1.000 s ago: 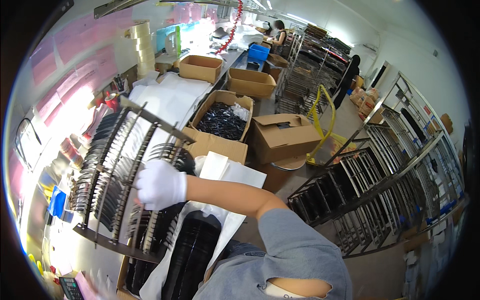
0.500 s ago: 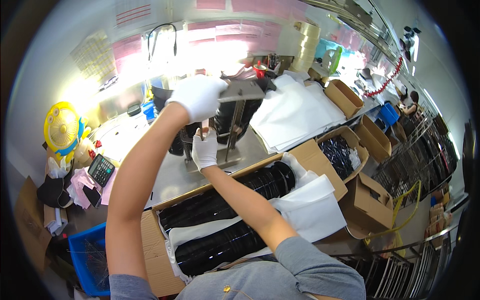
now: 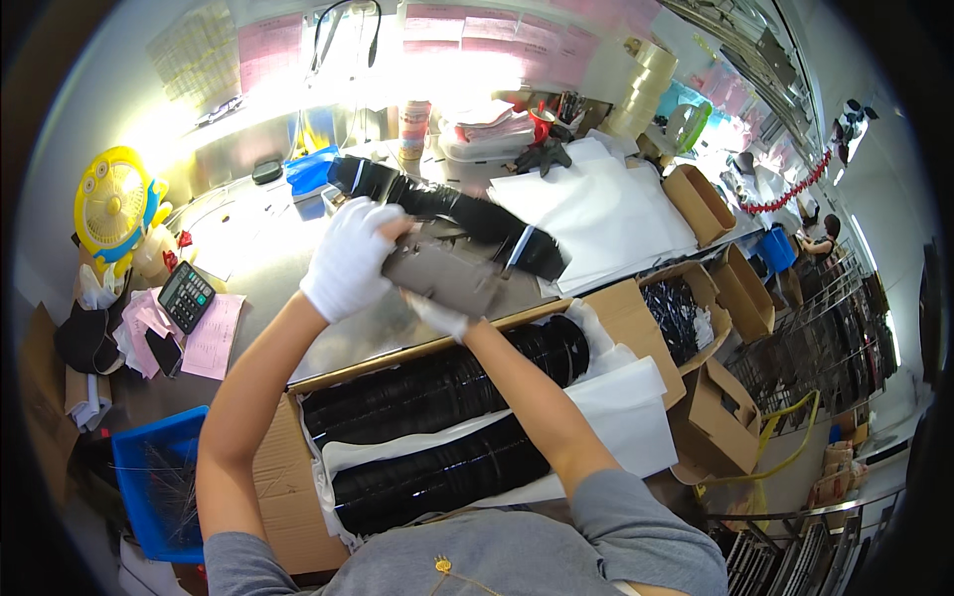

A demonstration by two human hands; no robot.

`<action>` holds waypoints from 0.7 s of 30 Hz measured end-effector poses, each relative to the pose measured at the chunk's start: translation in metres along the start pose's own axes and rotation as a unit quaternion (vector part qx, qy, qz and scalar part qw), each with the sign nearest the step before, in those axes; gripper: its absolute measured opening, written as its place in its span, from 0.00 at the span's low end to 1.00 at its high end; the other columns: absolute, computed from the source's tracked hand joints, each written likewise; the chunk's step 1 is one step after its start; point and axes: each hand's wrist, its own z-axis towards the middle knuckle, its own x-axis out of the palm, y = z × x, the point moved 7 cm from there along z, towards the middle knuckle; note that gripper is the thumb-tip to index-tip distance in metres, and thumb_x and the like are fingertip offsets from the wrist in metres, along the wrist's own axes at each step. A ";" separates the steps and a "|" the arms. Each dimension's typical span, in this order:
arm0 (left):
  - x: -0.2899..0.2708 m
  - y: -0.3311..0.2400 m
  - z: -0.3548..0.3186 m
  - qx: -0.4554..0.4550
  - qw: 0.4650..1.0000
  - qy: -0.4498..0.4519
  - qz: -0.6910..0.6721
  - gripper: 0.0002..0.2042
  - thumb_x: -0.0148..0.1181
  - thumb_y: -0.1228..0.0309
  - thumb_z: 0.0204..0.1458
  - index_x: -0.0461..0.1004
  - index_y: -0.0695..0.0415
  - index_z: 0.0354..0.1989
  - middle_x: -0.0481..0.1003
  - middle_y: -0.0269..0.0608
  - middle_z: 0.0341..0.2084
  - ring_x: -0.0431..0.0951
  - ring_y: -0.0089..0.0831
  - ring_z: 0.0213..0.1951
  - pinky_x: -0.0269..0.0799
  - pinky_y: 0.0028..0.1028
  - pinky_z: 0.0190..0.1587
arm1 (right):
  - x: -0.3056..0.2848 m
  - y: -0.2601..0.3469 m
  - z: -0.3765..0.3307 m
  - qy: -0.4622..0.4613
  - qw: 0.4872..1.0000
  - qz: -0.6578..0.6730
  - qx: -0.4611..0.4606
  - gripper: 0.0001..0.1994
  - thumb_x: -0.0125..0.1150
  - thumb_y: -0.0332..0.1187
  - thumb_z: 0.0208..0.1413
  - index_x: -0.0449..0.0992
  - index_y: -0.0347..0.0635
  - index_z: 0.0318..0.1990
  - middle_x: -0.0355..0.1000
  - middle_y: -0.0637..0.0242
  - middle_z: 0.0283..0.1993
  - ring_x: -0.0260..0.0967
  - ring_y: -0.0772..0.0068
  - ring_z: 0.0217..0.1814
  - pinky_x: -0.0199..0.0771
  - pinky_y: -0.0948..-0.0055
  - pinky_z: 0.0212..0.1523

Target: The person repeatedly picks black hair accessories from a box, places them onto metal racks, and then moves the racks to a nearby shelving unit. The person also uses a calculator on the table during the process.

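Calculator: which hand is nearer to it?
Left. The left hand is right of the calculator, at the grey metal piece; the right hand is farther right, partly hidden.

Looking down from the person's head, through the left of two wide fisheye lenses, view upright! The long cardboard box (image 3: 286, 492) lies low and near, the wearer's shirt (image 3: 527, 551) even nearer, this side of it. Straight ahead, past the box's far edge, come the left hand (image 3: 348, 260) and right hand (image 3: 437, 316), then the table (image 3: 378, 330) and the wall (image 3: 109, 109); and well off to the box's right, racks (image 3: 807, 333), looking small!
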 end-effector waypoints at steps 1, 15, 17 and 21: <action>0.008 0.015 -0.023 -0.027 0.999 0.001 0.022 0.23 0.65 0.80 0.38 0.70 0.59 0.47 0.72 0.48 0.44 0.72 0.52 0.50 0.68 0.45 0.57 | -0.003 0.001 -0.025 0.048 0.998 0.013 0.045 0.14 0.55 0.29 0.61 0.76 0.38 0.52 0.78 0.53 0.51 0.76 0.56 0.52 0.75 0.62 0.51; 0.080 0.132 -0.149 -0.427 0.898 -0.102 0.012 0.14 0.57 0.80 0.47 0.76 0.59 0.44 0.78 0.51 0.44 0.76 0.48 0.51 0.70 0.40 0.57 | -0.110 -0.059 -0.034 -0.106 0.942 -0.132 0.289 0.52 0.74 0.33 0.46 0.43 0.27 0.72 0.52 0.36 0.70 0.53 0.43 0.74 0.55 0.62 0.74; 0.071 0.099 -0.118 -0.333 0.936 -0.113 -0.026 0.13 0.60 0.78 0.46 0.77 0.59 0.43 0.78 0.50 0.45 0.76 0.49 0.51 0.70 0.40 0.57 | -0.099 -0.058 -0.034 -0.116 0.937 -0.132 0.301 0.52 0.74 0.30 0.45 0.42 0.27 0.72 0.51 0.34 0.71 0.52 0.41 0.74 0.56 0.61 0.74; 0.075 0.027 -0.070 -0.203 0.975 -0.021 -0.090 0.16 0.65 0.74 0.47 0.76 0.59 0.47 0.76 0.50 0.51 0.74 0.48 0.56 0.67 0.38 0.60 | -0.105 -0.054 -0.039 -0.183 0.923 -0.143 0.307 0.48 0.73 0.31 0.46 0.48 0.27 0.70 0.56 0.34 0.69 0.59 0.43 0.71 0.63 0.62 0.70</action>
